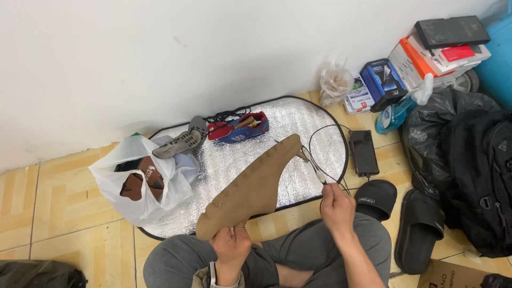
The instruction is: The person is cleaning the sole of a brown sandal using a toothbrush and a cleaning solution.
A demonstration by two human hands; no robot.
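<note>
1. While the left hand (230,246) grips the tan shoe sole (250,188) at its near end, the long axis slants up-right.
2. Right hand (336,208) pinches the thread (320,154), nearer the far tip.

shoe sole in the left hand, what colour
Tan brown shoe sole, best in the head view.

— What is the brown sole (250,189) made of?
— Matt, rubbery stuff with a suede-like look, studded with small bumps.
— And the mat (298,114) beneath it?
— Shiny, crinkled silver foil. The plastic bag (114,184) is thin and glossy; the floor tiles (69,213) are smooth, wood-patterned.
</note>
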